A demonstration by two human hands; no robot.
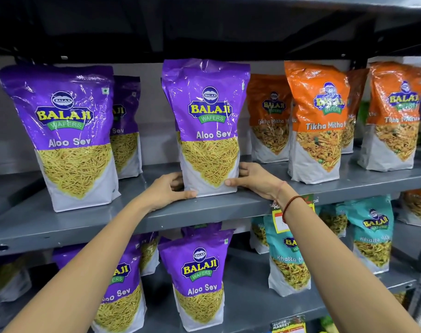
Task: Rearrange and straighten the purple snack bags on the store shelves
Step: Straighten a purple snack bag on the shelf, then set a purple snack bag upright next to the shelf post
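7 purple bags, 5 orange bags, 4 teal bags, 2 hands.

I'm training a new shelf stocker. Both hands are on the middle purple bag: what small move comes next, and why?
Probably let go: the middle purple bag, gripped at its base by the left hand and right hand, already stands upright, facing front at the shelf edge.

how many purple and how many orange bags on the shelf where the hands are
purple bags: 3
orange bags: 4
total: 7
The left hand and right hand grip the middle one of the purple bags at its base.
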